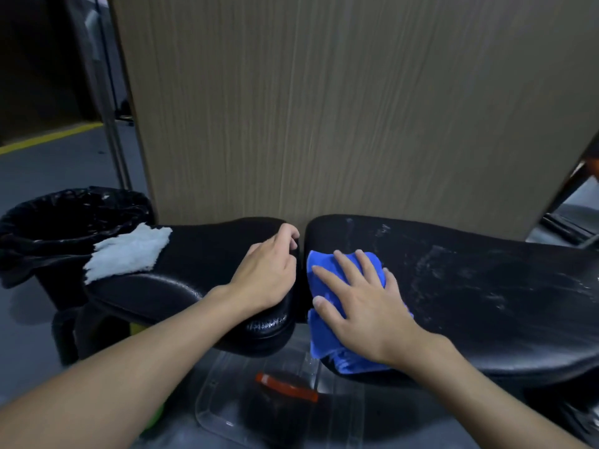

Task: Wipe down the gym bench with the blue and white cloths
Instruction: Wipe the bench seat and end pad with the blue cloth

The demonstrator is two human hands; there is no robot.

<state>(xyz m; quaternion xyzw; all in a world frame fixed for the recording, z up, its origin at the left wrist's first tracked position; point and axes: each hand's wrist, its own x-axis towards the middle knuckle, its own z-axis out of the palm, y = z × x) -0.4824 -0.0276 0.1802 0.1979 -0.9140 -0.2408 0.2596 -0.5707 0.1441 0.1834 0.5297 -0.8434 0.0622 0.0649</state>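
The black gym bench has two pads: a left seat pad and a long right pad streaked with pale wet marks. My right hand lies flat with spread fingers on the blue cloth, pressing it onto the left end of the right pad. My left hand rests on the right end of the seat pad, its fingers curled over the pad's edge at the gap. The white cloth lies loose on the far left end of the seat pad.
A black bin with a bin liner stands at the left beside the bench. A tall wood-grain panel rises right behind the bench. On the floor below lies a clear plastic tray with an orange piece.
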